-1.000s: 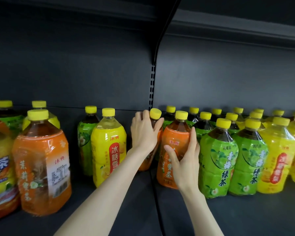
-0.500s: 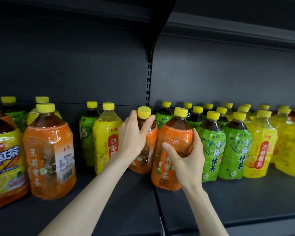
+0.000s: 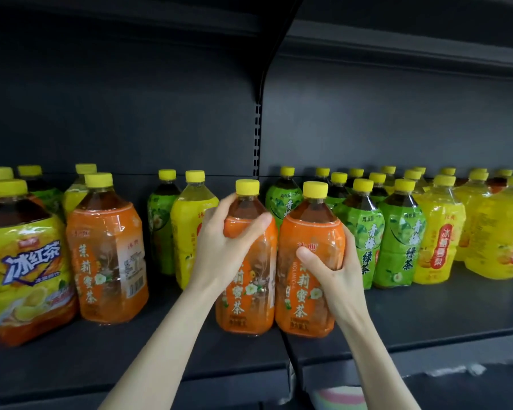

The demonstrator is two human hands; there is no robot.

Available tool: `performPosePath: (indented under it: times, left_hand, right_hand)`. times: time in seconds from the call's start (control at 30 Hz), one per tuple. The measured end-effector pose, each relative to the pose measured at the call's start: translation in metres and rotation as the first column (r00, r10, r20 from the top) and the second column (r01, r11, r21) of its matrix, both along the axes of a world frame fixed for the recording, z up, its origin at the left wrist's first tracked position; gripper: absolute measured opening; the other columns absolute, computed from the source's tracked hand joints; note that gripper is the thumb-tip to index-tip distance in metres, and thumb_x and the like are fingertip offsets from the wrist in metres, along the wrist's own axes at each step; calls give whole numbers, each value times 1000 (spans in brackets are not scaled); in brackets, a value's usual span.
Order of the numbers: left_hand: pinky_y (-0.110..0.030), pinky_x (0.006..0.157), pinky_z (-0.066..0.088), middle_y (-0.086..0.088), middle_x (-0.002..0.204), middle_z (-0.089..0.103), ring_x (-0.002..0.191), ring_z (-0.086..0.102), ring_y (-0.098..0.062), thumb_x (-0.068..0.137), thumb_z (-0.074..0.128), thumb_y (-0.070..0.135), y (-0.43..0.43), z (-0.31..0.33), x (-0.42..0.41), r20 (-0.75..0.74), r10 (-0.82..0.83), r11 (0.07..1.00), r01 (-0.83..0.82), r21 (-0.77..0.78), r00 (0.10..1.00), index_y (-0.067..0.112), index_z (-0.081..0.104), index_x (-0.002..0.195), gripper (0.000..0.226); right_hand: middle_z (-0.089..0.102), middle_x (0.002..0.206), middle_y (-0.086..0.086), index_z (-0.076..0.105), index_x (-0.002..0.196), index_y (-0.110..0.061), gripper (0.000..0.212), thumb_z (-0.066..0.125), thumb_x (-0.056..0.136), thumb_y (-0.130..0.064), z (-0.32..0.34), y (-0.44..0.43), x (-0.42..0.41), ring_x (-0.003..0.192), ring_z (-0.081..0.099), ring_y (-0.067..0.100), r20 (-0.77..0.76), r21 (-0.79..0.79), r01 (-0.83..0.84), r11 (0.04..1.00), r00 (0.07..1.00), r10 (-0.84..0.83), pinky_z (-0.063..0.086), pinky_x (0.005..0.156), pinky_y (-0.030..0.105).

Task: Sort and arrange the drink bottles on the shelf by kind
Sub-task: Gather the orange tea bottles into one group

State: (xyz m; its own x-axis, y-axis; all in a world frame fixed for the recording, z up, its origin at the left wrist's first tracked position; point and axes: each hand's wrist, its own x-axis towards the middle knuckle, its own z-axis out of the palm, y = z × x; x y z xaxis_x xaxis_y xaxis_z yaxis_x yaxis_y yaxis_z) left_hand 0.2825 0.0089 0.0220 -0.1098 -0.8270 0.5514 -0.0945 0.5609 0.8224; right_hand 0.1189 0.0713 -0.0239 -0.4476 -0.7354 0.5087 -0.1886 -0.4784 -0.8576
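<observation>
Two orange-labelled tea bottles with yellow caps stand side by side near the front edge of the dark shelf [image 3: 131, 359]. My left hand [image 3: 222, 247] grips the shoulder of the left orange bottle [image 3: 249, 291]. My right hand [image 3: 335, 270] wraps the right side of the right orange bottle [image 3: 305, 291]. A third orange bottle [image 3: 107, 255] stands apart to the left. Behind the held pair are a green-labelled bottle [image 3: 160, 226] and a yellow-labelled bottle [image 3: 190, 229].
A yellow iced-tea bottle [image 3: 24, 261] fills the far left. To the right stand rows of green-labelled bottles [image 3: 397, 241] and yellow-labelled bottles [image 3: 439, 238]. A slotted upright [image 3: 257, 137] splits the back panel; a seam splits the shelf under the held pair.
Both hands have drawn the two orange bottles forward from the rows toward the shelf's front edge. The bottles now stand closer together, and the camera has moved nearer.
</observation>
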Motion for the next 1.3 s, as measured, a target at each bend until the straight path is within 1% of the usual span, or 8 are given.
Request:
performPosePath:
  times: [0.1,0.23,0.47,0.63,0.83,0.97,1.13,1.3]
  left_hand:
    - [-24,81,48,15,116,59,106,57,-5,60,75,54,10,-28,6,-132,-127,968,152,198,983,43,40,126,75]
    - [-34,87,50,11,112,64,105,61,-11,56,78,57,10,-44,10,-119,-168,927,198,320,979,39,48,121,74]
    - [-19,68,45,17,98,62,89,59,0,55,77,50,41,-42,4,-224,-45,973,93,210,974,36,48,111,64]
    - [-20,65,44,15,94,64,85,61,-1,48,76,65,66,-18,-13,-171,-65,987,88,132,983,38,51,92,58]
    - [-32,76,52,10,97,68,89,65,-10,40,67,73,124,4,-90,-180,-190,973,210,99,965,36,56,97,69]
    - [-27,71,52,11,92,70,83,67,-6,41,68,72,185,-5,-163,-213,-280,944,308,114,936,34,60,99,70]
    - [-44,78,56,7,90,74,82,70,-13,44,71,71,259,-28,-258,-233,-402,881,444,166,885,31,63,103,72]
    - [-46,78,57,6,92,73,82,71,-13,44,72,70,298,-26,-345,-240,-466,842,510,175,852,31,61,105,74]
  right_hand:
    - [66,115,-7,41,136,-31,97,76,50,-58,-4,2,3,98,68,8,46,39,1,999,999,-3,59,79,29]
    - [72,101,-2,59,109,-26,71,72,51,-65,-7,4,8,89,71,13,73,104,42,994,996,-50,58,78,37]
    - [74,85,-7,64,96,-21,61,70,53,-64,-4,30,19,78,70,7,83,26,137,990,987,-139,53,65,20]
    - [75,89,-3,67,94,-26,54,69,56,-63,14,65,-2,83,72,14,97,10,183,983,978,-183,58,78,40]
    - [75,88,-6,68,94,-27,52,70,56,-63,36,145,-73,83,72,14,64,-19,307,952,950,-305,58,79,42]
    - [75,84,-3,69,93,-23,58,69,52,-65,31,221,-140,78,72,14,43,38,388,921,920,-390,58,74,39]
    - [75,84,1,68,92,-21,64,69,48,-68,13,310,-226,78,73,19,50,109,468,877,878,-475,59,75,43]
    - [75,82,2,68,91,-19,67,68,46,-69,14,352,-306,76,72,19,58,112,536,837,837,-544,59,69,36]
